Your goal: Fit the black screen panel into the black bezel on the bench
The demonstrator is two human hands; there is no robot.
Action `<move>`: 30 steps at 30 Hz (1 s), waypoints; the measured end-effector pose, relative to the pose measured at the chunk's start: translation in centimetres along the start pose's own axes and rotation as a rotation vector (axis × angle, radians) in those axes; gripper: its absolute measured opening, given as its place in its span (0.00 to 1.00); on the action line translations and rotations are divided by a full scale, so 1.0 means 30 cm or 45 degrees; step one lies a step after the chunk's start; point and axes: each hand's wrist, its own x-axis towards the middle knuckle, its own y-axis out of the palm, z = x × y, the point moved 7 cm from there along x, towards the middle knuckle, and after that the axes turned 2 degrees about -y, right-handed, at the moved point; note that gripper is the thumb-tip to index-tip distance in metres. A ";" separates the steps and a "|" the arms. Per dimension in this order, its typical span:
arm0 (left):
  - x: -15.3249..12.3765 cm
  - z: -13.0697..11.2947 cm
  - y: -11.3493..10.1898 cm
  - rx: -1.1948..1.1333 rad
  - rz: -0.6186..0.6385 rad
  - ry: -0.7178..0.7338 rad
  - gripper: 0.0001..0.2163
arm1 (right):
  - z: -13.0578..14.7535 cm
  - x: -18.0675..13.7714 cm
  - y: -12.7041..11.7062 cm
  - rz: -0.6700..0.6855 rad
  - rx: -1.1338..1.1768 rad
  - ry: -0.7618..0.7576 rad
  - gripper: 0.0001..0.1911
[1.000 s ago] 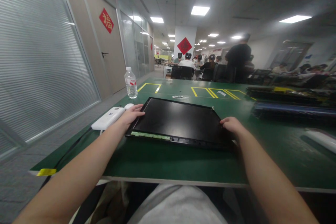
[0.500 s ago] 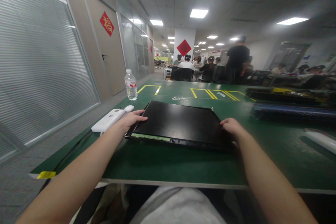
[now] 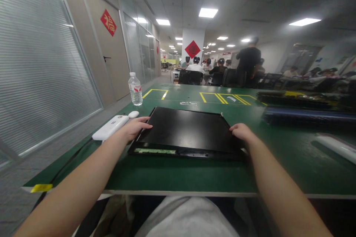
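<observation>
The green worktable [image 3: 183, 177] fills the foreground, bearing yellow tape outlines toward its far edge. Beyond it, at left, is a closed beige door [image 3: 109, 66] with a red diamond decoration [image 3: 108, 22]; at right, a person in dark clothing [image 3: 248, 61] stands behind the chairs. The black flat display panel [image 3: 186, 127] lies face up near the worktable's front edge, in front of the wearer, on a dark frame [image 3: 194, 154] that shows along its near side. A long bluish-wrapped item [image 3: 303, 116] lies well apart to the right; its contents are too blurred to identify. Nearer the right edge rests a long white object [image 3: 338, 146]. A clear water bottle [image 3: 135, 90] stands upright beyond the panel's left corner. A white case [image 3: 110, 127], with a black cable [image 3: 73, 157] beside it, lies beside the left forearm. The left hand [image 3: 136, 127] grasps the panel's left edge, thumb over the face. The right hand [image 3: 241, 132] pinches the right edge; its underside fingers are hidden. A green circuit strip [image 3: 155, 151] sits along the frame's near side. A small rounded white object [image 3: 134, 114] lies just beyond the left hand.
</observation>
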 end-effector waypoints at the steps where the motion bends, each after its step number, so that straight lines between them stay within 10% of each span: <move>1: -0.001 -0.002 0.000 0.001 -0.010 0.012 0.25 | 0.001 0.000 0.000 0.002 -0.012 -0.004 0.19; 30: -0.055 -0.104 0.048 -0.201 0.090 0.365 0.33 | 0.008 -0.004 -0.029 -0.165 0.259 -0.041 0.13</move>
